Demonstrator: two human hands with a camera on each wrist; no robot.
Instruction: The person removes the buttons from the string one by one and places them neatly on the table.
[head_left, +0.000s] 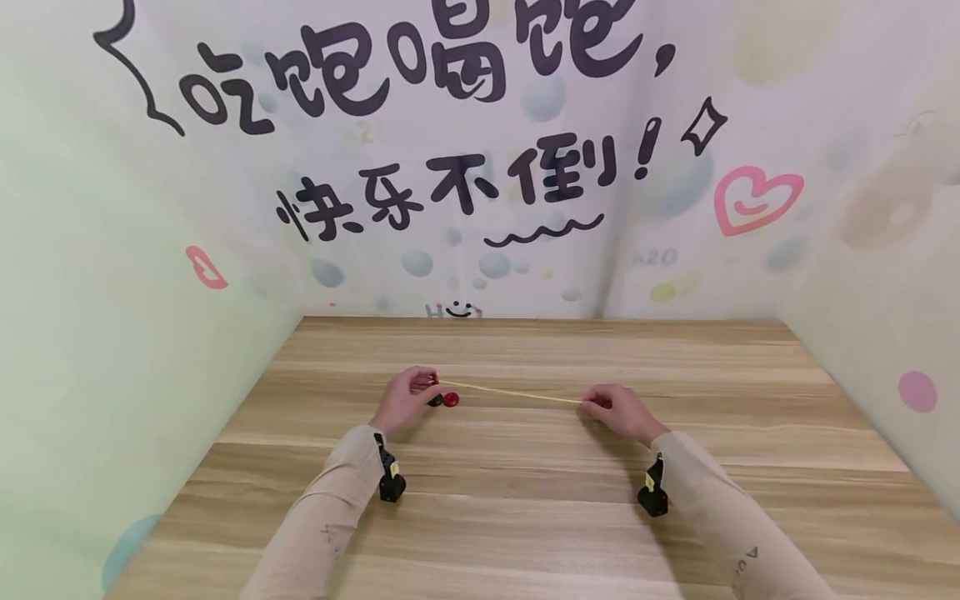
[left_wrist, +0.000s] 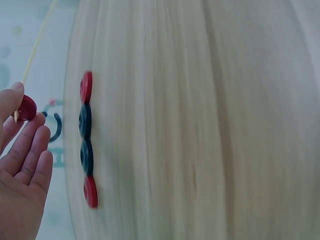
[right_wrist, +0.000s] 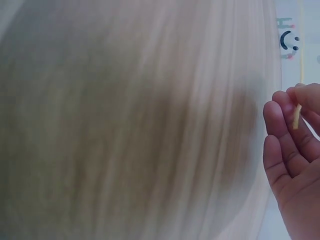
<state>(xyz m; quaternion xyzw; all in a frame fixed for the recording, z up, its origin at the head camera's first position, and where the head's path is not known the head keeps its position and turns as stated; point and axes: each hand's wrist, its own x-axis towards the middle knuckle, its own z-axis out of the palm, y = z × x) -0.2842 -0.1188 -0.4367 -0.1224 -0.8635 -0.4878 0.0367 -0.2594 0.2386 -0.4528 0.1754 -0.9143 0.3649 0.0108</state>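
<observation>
A thin yellow cord (head_left: pixel 510 391) stretches nearly straight between the two hands, above the table. My left hand (head_left: pixel 405 398) pinches a red disc (left_wrist: pixel 28 107) between thumb and fingers, and the cord's tip pokes out beside it. Its other fingers are loosely bent. At the cord's far end my right hand (head_left: pixel 621 411) pinches it between thumb and fingertips, with a short yellow tail (right_wrist: pixel 296 118) sticking out below the thumb. Close by the left hand, red discs (head_left: pixel 451 400) and dark discs (left_wrist: pixel 85 121) lie in a touching row on the table, partly hidden by that hand in the head view.
The wood-grain table (head_left: pixel 517 533) runs back to a printed white wall cloth (head_left: pixel 450 275) with black lettering. Pale side walls (head_left: pixel 885 333) stand along both sides. Each wrist carries a small black camera mount (head_left: pixel 390 483) near the table surface.
</observation>
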